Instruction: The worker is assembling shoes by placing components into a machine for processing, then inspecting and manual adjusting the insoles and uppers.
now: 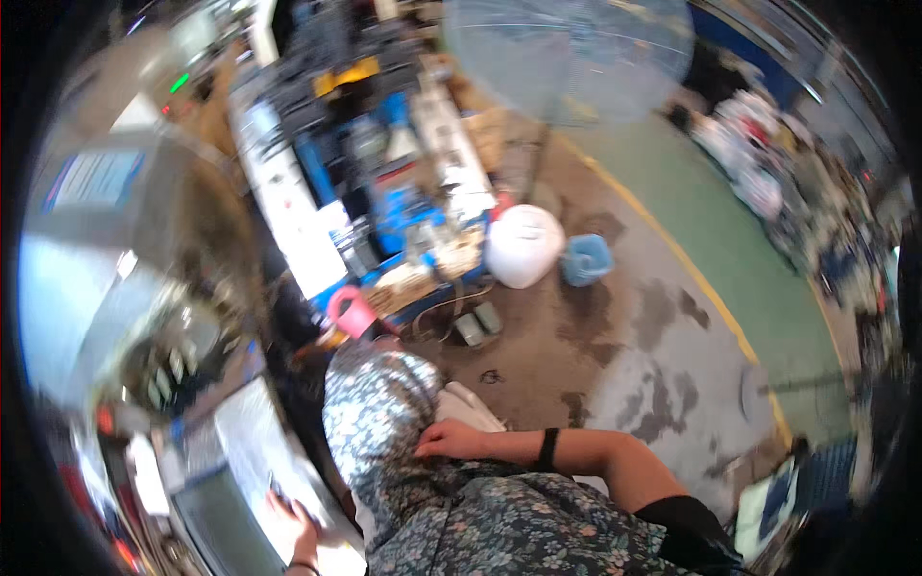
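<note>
**My hands at a workbench, seen from above on a workshop floor**

The view is blurred and bent at the rim. At about 7 o'clock, low in the frame, my left hand (296, 531) rests with fingers spread open and flat on a pale sheet (252, 446) that lies on a grey worktop (206, 523); a dark band circles that wrist. It grips nothing that I can see.

Moving right, my lap fills the lower middle, covered by a blue floral garment (451, 509). My right hand (451, 440) lies on this cloth at roughly 6 o'clock, just beside a white object (471, 408) that I cannot identify. The fingers are loosely curled against the fabric; I cannot tell whether they pinch it. A black band sits on that forearm.

Up toward 12 o'clock stands a machine bench (384, 192) crowded with blue and white parts, with a pink cup (351, 309) near its closest corner. Right of it, on the stained concrete floor (634, 365), sit a white round container (523, 245) and a small blue tub (587, 259), near each other. A standing fan (567, 58) rises at 1 o'clock. A yellow floor line (691, 278) runs toward 3 o'clock.
</note>
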The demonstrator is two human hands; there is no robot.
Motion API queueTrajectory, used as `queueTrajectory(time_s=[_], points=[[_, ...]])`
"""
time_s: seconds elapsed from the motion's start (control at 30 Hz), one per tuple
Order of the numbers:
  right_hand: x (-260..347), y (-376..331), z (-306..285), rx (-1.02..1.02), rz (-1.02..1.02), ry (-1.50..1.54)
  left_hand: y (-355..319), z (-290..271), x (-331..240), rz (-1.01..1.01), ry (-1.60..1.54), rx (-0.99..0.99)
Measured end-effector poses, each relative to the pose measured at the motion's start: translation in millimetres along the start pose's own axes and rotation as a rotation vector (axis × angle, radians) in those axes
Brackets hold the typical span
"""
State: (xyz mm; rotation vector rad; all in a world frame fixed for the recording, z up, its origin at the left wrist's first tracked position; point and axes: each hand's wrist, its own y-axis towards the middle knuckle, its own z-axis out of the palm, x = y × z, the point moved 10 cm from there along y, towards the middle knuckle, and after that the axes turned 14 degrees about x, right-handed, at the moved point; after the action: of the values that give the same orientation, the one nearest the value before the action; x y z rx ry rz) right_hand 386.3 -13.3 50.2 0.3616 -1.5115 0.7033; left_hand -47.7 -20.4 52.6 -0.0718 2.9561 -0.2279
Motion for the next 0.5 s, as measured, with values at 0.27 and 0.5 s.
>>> queueTrajectory(time_s=[0.27,0.5], points=[[148,18,-128,-0.452,-0.22,-0.42,-12,10,9,-0.116,-0.03,-0.057],[111,69,-285,-0.721,0.567,-0.972,-10,3,7,-0.102,-0.051,-0.058]])
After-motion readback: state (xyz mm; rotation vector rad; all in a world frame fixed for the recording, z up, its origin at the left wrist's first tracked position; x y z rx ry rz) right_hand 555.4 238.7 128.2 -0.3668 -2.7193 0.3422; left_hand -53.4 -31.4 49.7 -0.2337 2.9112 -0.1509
